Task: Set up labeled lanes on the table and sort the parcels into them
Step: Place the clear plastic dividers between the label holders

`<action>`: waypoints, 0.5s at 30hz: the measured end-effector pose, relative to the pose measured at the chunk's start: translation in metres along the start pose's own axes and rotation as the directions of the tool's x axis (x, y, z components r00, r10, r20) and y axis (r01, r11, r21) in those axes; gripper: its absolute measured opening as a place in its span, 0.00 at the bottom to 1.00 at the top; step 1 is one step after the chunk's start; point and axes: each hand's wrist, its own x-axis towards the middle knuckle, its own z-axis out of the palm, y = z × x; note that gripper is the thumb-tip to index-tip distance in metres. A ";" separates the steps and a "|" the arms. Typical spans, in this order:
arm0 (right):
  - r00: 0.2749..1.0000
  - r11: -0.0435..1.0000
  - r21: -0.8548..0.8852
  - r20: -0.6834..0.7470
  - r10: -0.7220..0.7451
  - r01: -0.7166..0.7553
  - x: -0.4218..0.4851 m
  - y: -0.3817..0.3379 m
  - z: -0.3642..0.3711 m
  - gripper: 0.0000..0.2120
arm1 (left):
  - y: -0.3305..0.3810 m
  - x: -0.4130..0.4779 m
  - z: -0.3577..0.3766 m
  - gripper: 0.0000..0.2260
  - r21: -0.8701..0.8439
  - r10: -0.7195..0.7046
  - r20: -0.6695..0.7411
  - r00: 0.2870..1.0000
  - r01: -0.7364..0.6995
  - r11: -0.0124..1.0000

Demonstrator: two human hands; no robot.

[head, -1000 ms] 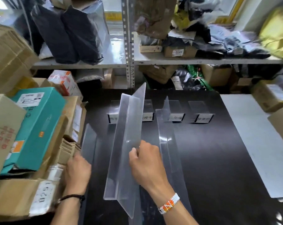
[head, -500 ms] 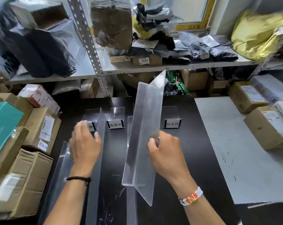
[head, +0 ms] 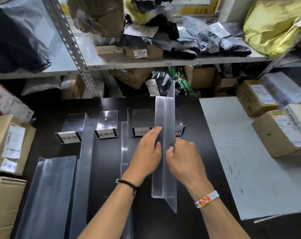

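Observation:
A clear acrylic divider stands lengthwise on the black table, between the third and fourth label stands. My right hand grips its upright wall from the right. My left hand rests flat against its left side, fingers spread. Three other clear dividers lie to the left: one at the table's left edge, one beside the first label stand, one past the second label stand. The third label stand and fourth label stand are partly hidden.
Cardboard parcels are stacked at the left. More boxes sit at the right on a grey mat. A metal shelf behind the table holds bags and small boxes.
My right hand carried the raised divider rightward and set it down between the last two labels. My left hand left the second divider and came to this one. The camera view shifted right.

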 end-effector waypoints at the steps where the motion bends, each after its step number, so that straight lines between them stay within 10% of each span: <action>1: 1.000 1.000 -0.012 0.026 0.016 -0.015 0.006 0.004 0.002 0.13 | -0.002 0.004 0.007 0.26 -0.034 -0.029 0.037 0.999 0.030 0.999; 15: 0.940 0.992 -0.126 0.339 0.018 0.026 0.073 0.035 0.031 0.07 | -0.033 0.042 0.065 0.26 -0.210 -0.288 0.189 0.939 0.325 0.922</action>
